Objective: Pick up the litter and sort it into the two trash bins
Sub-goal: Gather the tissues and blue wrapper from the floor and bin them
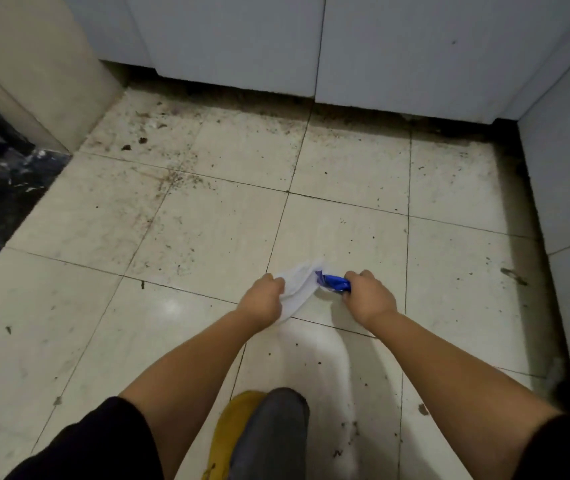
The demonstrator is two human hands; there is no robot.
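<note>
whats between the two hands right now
In the head view, the white crumpled paper held by the left hand and the blue shiny wrapper held by the right hand.

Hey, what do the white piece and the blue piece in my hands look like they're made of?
White piece, in the left hand: probably tissue or thin paper, matte, hanging in soft folds. Blue piece, in the right hand: likely a plastic or foil wrapper, glossy, with sharp crinkles catching light.

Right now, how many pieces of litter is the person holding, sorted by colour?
White crumpled paper tissue, in the left hand: 1
Blue shiny foil wrapper, in the right hand: 1
Total: 2

No trash bins are in view.
</note>
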